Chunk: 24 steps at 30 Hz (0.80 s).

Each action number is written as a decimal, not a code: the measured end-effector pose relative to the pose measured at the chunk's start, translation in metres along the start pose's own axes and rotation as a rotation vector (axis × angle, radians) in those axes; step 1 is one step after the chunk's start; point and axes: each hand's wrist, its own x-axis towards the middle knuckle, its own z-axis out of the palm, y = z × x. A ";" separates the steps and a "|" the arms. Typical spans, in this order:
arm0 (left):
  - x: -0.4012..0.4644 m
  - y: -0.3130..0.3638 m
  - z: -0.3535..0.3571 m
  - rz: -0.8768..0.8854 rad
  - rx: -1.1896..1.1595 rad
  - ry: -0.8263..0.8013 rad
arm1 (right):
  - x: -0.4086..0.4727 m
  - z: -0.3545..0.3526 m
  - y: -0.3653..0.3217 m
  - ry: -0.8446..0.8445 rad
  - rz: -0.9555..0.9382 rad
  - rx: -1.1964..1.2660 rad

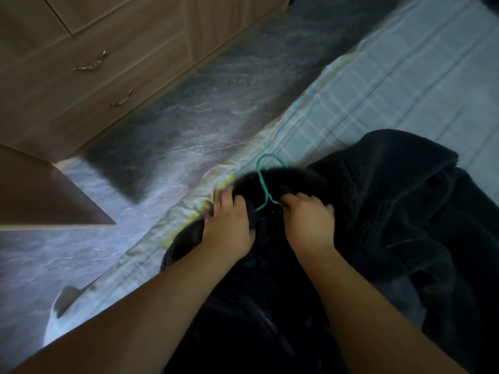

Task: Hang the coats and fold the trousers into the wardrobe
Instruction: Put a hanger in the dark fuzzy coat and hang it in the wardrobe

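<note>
A black fleecy coat (391, 201) lies spread on the bed, its furry collar toward the bed's edge. A green wire hanger (263, 179) sits in the collar, with its hook sticking up and out past the fur. My left hand (229, 220) grips the coat's collar on the left of the hanger. My right hand (307, 217) pinches the coat fabric at the hanger's neck on the right. The hanger's shoulders are hidden inside the coat. No trousers can be made out.
The bed has a pale blue checked sheet (391, 85). A wooden wardrobe with two handled drawers (91, 76) stands at the upper left, and an open wardrobe door (40, 195) juts out at the left. Grey marbled floor (189, 117) lies between them. A white and grey slipper (62, 314) sits below.
</note>
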 end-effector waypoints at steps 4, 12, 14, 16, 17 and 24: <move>-0.017 0.001 -0.024 0.145 -0.172 0.137 | -0.032 -0.028 0.000 0.297 -0.078 0.185; -0.098 0.030 -0.107 0.457 -0.206 0.464 | -0.084 -0.133 0.004 0.572 -0.133 0.219; -0.126 0.047 -0.132 0.488 -0.213 0.515 | -0.104 -0.166 0.008 0.623 -0.090 0.138; -0.156 0.065 -0.154 0.515 -0.184 0.595 | -0.129 -0.200 0.013 0.674 -0.068 0.097; -0.169 0.073 -0.163 0.528 -0.166 0.635 | -0.139 -0.214 0.015 0.687 -0.076 0.108; -0.297 0.124 -0.215 0.586 -0.051 0.843 | -0.258 -0.293 0.052 0.739 -0.140 0.555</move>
